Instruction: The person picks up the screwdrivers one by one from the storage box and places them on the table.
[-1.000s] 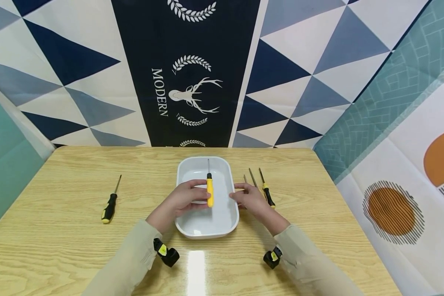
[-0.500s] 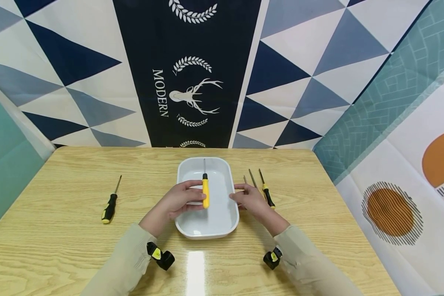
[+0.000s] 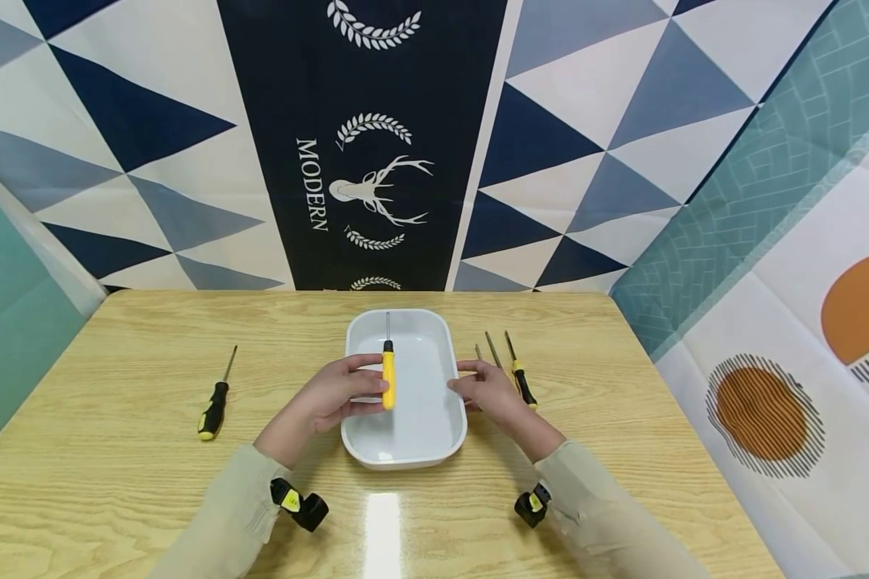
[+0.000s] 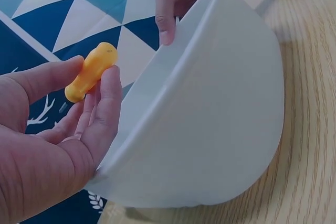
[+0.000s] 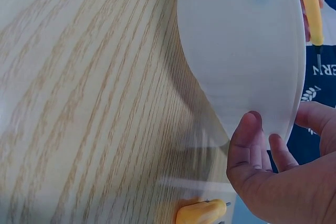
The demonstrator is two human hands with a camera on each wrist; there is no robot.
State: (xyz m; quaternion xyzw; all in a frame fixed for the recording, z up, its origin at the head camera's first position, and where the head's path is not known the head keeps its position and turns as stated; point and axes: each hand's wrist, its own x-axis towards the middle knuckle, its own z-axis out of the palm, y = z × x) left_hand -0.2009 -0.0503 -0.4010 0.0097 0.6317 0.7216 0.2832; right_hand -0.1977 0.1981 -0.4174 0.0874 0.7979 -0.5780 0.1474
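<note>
My left hand [image 3: 333,394] pinches the yellow handle of a screwdriver [image 3: 389,378] between thumb and fingers, its thin shaft pointing toward the far wall. It is over the left side of a white rectangular tray [image 3: 427,418]. The handle's butt end faces the camera in the left wrist view, where the screwdriver [image 4: 93,72] sits above the tray's rim. On the other side, my right hand [image 3: 485,386] grips the tray's right rim, thumb over the edge. Its fingertips lie against the outer wall of the tray [image 5: 241,51] in the right wrist view.
A black and yellow screwdriver [image 3: 213,410] lies alone on the left of the wooden table [image 3: 137,338]. Right of the tray lie another black and yellow screwdriver [image 3: 524,386] and two more shafts, their handles mostly hidden by my right hand. Patterned cloth hangs behind the table.
My left hand has moved slightly left with the yellow screwdriver, from over the tray's middle to its left side. The right hand and the tray stay in place.
</note>
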